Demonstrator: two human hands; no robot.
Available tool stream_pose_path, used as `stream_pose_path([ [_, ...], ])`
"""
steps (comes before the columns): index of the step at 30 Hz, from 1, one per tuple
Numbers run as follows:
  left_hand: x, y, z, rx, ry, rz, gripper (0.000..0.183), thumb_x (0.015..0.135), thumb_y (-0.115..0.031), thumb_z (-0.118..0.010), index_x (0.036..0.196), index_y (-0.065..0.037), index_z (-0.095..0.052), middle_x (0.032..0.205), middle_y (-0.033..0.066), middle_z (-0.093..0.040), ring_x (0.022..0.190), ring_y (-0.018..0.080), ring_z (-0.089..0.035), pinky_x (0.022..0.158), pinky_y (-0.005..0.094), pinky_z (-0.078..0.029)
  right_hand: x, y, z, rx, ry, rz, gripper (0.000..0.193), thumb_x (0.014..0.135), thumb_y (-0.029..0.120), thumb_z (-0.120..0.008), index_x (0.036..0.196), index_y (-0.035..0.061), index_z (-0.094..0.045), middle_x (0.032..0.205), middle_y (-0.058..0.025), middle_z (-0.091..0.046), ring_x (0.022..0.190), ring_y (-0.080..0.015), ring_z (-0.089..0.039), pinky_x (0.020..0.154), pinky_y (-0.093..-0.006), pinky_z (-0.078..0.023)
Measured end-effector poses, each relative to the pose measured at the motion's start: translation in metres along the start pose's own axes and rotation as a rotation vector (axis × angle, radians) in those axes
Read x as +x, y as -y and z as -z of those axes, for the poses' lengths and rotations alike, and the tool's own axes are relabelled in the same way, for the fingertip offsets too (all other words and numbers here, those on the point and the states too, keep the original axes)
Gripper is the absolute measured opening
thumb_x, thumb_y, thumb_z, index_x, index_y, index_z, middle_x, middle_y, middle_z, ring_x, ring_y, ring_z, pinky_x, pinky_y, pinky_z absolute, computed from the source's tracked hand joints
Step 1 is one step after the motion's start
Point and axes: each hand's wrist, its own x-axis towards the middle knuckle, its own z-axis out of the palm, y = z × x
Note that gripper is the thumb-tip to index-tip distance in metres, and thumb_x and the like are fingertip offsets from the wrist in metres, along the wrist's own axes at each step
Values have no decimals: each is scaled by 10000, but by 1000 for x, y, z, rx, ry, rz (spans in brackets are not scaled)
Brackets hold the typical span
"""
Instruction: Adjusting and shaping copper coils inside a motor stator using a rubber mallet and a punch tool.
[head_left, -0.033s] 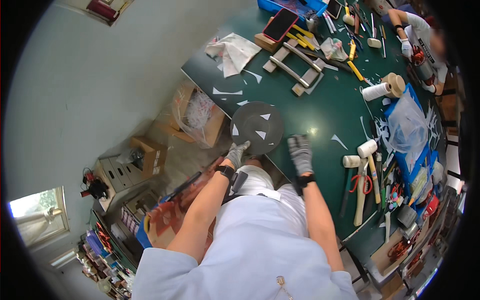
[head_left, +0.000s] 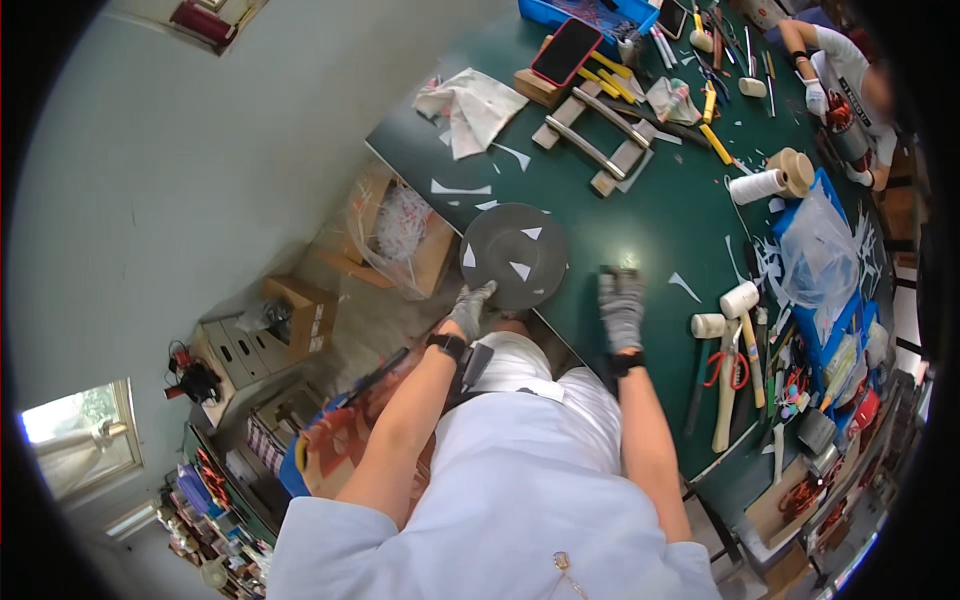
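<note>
A round grey disc (head_left: 500,225) lies near the table corner in front of me, with a few white triangular scraps (head_left: 520,271) on it. My left hand (head_left: 470,307), in a grey glove, is at its near left rim. One finger or the thumb lies over the edge, and the other fingers look curled at the rim, partly hidden. To the right of the disc, apart from it, my gloved right hand (head_left: 621,305) is above or on the green tabletop (head_left: 590,225). Its fingers point forward and nothing shows in them.
Mallets (head_left: 739,299), red-handled scissors (head_left: 727,368) and a blue tray (head_left: 815,320) lie to the right. A bracket with two metal bars (head_left: 590,145), a phone (head_left: 567,52) and a cloth (head_left: 472,110) are farther off. A co-worker (head_left: 850,110) sits at far right. An open carton (head_left: 425,255) stands below the left edge.
My right hand has shifted a little to the right, away from the disc. My left hand stays at the disc's rim. The view has moved slightly.
</note>
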Motion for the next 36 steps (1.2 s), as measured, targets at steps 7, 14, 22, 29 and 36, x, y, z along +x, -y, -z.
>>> stream_pose_path([
  [7,-40,-79,159,503,-337,-788,395,823,-205,-538,1156,-7,-456,1118,108,-519,1038,217,-481,921,351,-370,39,-22,2,-594,-275,-341,372,744,286,-547,1033,52,-526,973,-170,-536,905,-331,-497,830,-434,-387],
  [14,-91,-212,151,-49,-671,-904,566,803,-285,-594,1214,41,-382,1233,176,-408,1102,246,-444,944,374,-364,65,165,-59,528,522,103,279,763,156,-584,1029,75,-552,1112,-185,-498,1095,-336,-427,920,-370,-351],
  [22,113,-355,-7,-172,342,-817,546,829,-274,-559,1242,-39,-291,1220,158,-411,1092,276,-456,908,419,-412,14,94,31,325,233,-152,124,788,115,-539,890,66,-589,867,-134,-593,817,-297,-563,747,-363,-446],
  [29,162,-319,-104,1862,-402,-1036,615,727,-386,-640,1245,-153,-406,1229,156,-444,1129,323,-430,903,404,-389,-68,52,58,287,168,-552,144,814,119,-514,914,58,-599,909,-136,-590,875,-285,-550,785,-342,-431],
  [36,104,-271,-108,676,-72,-874,373,720,-12,-528,1074,-129,-553,872,106,-584,722,237,-575,603,325,-486,-122,49,48,244,267,-602,141,804,104,-529,910,49,-603,899,-137,-596,876,-286,-552,795,-338,-429],
])
